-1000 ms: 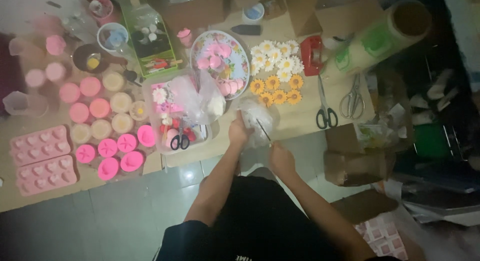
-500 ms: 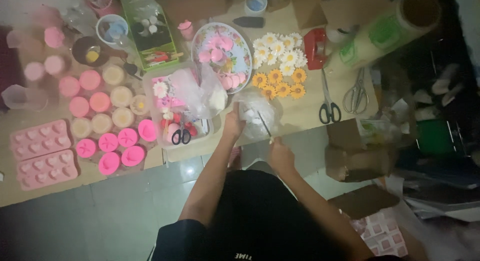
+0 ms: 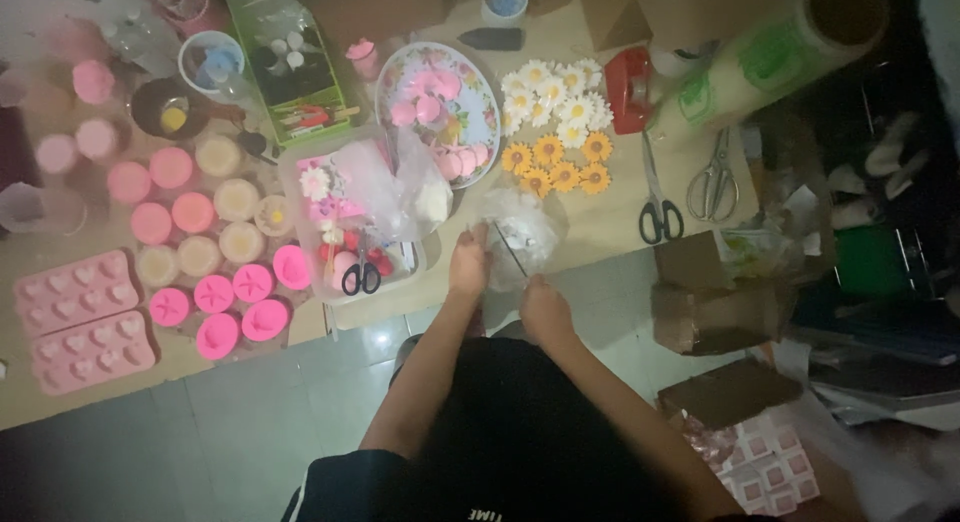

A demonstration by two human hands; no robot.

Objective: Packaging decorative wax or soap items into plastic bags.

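Gripping a clear bag (image 3: 522, 234) with left hand (image 3: 468, 267) and right hand (image 3: 545, 310), bag stretching up-right over a cluttered wooden table (image 3: 610, 222); tiled floor (image 3: 250, 422) lying below.

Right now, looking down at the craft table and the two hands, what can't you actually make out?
- Contents of the clear plastic bag: head view, crinkled film and glare hide them.
- Fingers of the left hand and right hand: hidden behind the bag and the hands' backs, so the grip is unclear.
- Pink moulds: far left, blurred.
- Roll of wrap: cut off by the top edge.
- Right side: too dark.
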